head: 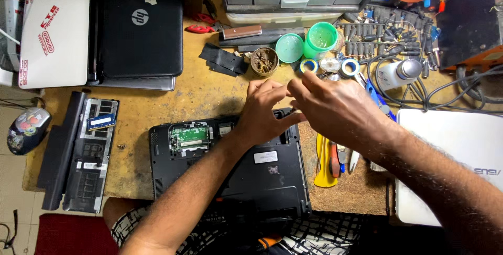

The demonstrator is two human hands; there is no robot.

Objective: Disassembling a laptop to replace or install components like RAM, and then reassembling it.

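Note:
A black laptop lies upside down at the front edge of the wooden workbench, its bottom cover off and a green circuit board exposed at its far left. My left hand rests over the laptop's far edge, fingers curled downward. My right hand hovers just beside it over the laptop's far right corner, fingers bent together. Whether either hand pinches a small part is hidden by the fingers.
A black cover panel with a blue memory stick lies left. Closed laptops, one white and one black, sit at the back left; another white one lies right. Screwdrivers, tape rolls, green cups, drawers behind.

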